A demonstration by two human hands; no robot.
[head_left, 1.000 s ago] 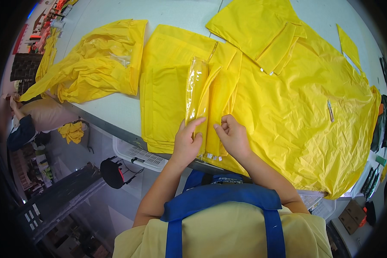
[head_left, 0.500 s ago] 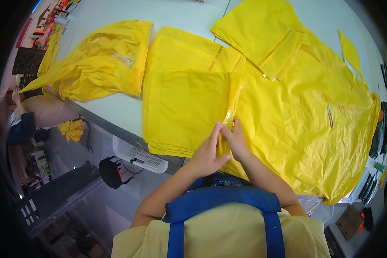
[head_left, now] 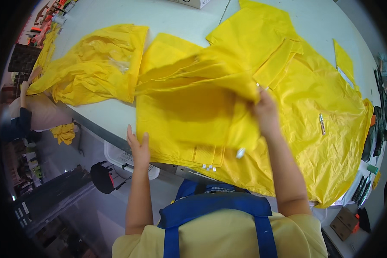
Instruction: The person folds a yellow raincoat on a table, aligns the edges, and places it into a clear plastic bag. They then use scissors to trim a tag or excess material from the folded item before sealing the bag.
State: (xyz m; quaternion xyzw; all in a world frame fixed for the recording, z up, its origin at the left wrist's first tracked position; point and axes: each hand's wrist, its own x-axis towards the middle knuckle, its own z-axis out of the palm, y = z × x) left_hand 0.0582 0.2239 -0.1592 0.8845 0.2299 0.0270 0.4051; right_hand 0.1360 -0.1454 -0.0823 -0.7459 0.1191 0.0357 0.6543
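Observation:
My right hand (head_left: 265, 112) is closed on the edge of a yellow fabric panel (head_left: 221, 64), lifted and blurred by motion. The panel arches above a stack of flat yellow fabric pieces (head_left: 172, 148), whose near edge carries small white tags (head_left: 209, 167). At the stack's left front corner is my left hand (head_left: 139, 148), fingers apart and holding nothing. Under and right of the stack spreads a large creased yellow sheet (head_left: 309, 159). A slim, pen-like tool (head_left: 322, 124) lies on that sheet.
On the pale table (head_left: 96, 118), a crumpled yellow fabric bundle (head_left: 99, 64) lies at left, its end near another person's hand (head_left: 25, 88). A white plastic basket (head_left: 116, 155) sits below the table edge. A box (head_left: 198, 3) stands at the far edge.
My hands have parted from the stack's right edge. The right hand has lifted a yellow panel up and to the right; the left has moved to the stack's left corner.

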